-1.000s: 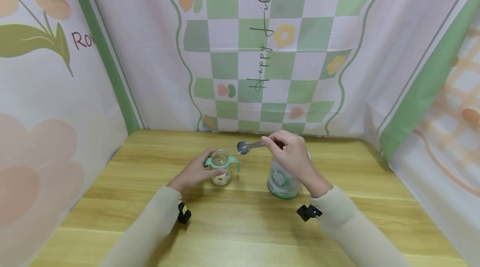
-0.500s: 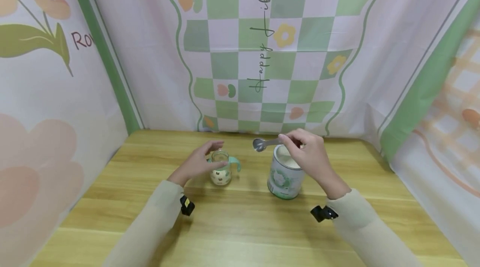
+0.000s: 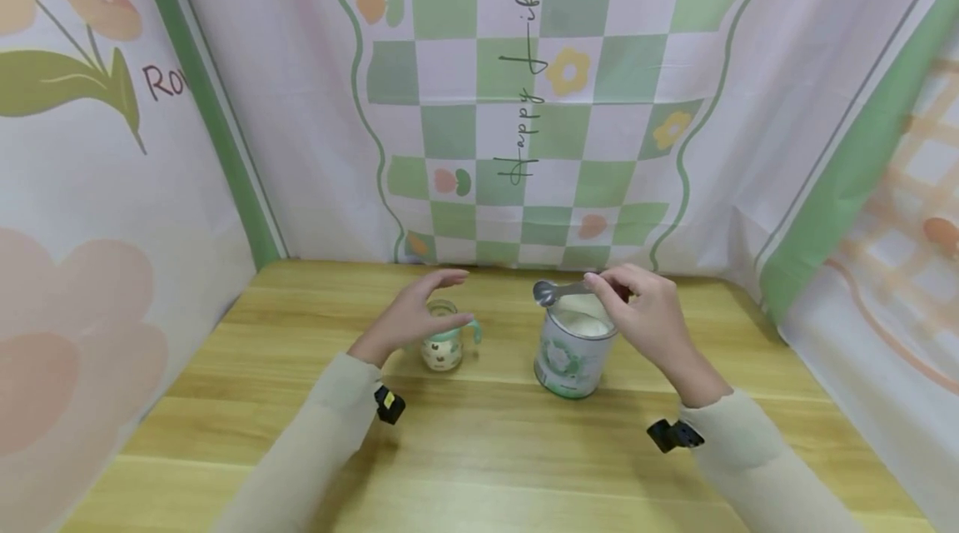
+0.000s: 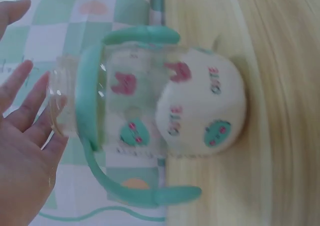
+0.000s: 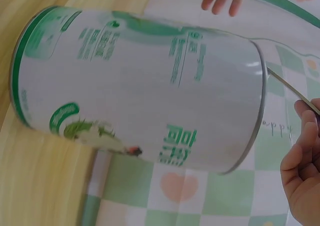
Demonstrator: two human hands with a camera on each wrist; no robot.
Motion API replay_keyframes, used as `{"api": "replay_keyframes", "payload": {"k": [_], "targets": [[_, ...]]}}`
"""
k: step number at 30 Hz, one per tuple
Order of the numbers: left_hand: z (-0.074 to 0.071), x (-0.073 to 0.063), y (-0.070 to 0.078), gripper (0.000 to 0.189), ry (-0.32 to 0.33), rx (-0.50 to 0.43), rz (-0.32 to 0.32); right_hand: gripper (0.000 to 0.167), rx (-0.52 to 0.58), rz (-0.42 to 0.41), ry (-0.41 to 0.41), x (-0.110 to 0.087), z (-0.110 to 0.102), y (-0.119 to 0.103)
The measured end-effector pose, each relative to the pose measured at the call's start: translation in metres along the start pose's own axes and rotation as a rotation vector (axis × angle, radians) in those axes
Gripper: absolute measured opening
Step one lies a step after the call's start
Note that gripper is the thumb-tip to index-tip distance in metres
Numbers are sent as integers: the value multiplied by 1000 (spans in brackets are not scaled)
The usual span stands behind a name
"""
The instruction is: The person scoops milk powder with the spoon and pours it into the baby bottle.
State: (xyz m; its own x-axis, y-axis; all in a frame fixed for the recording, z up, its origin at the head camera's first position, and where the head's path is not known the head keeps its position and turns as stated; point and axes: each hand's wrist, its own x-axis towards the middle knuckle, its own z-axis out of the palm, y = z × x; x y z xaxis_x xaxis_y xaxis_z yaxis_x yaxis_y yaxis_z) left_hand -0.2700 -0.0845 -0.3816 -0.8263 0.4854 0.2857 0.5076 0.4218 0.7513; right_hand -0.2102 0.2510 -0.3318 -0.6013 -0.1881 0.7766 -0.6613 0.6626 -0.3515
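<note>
My right hand (image 3: 644, 312) pinches the handle of a metal measuring spoon (image 3: 547, 293), its bowl over the rim of a white and green can (image 3: 573, 366). Pale powder (image 3: 584, 322) shows inside the can. Left of it stands a clear baby bottle (image 3: 442, 352) with a mint collar and two curved handles. White powder (image 4: 200, 104) lies heaped in its bottom, seen in the left wrist view. My left hand (image 3: 412, 312) hovers around the bottle's open neck with fingers spread and thumb apart, gripping nothing.
Both containers stand on a wooden table (image 3: 479, 450). A checked green and white curtain (image 3: 509, 100) hangs right behind its far edge, with more printed cloth (image 3: 112, 266) at the sides. A black camera (image 3: 674, 435) sits on each wrist.
My right hand has carried the spoon rightward from near the bottle to above the can. My left hand has let go of the bottle and lifted slightly up and to the right.
</note>
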Motion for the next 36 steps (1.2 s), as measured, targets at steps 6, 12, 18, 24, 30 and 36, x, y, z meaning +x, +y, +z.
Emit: {"api": "replay_keyframes", "payload": {"k": [6,12,18,24,30,36], "targets": [[8,6,10,62,46,29,119,14,-25,11,7,-3,-10,4],[22,13,21,61,27,22,173,16,-61,-4,-8,-6,-17,10],[42,17,30,63,4,-15,175,17,-119,-24,-44,-12,-20,16],[63,19,36,73,-27,-66,128,11,-187,-67,-86,-16,-18,22],[83,27,42,86,-64,-89,82,8,-257,-108,-142,-19,-13,27],[102,34,46,100,-82,-136,1,10,-318,-194,-186,-21,-10,29]]}}
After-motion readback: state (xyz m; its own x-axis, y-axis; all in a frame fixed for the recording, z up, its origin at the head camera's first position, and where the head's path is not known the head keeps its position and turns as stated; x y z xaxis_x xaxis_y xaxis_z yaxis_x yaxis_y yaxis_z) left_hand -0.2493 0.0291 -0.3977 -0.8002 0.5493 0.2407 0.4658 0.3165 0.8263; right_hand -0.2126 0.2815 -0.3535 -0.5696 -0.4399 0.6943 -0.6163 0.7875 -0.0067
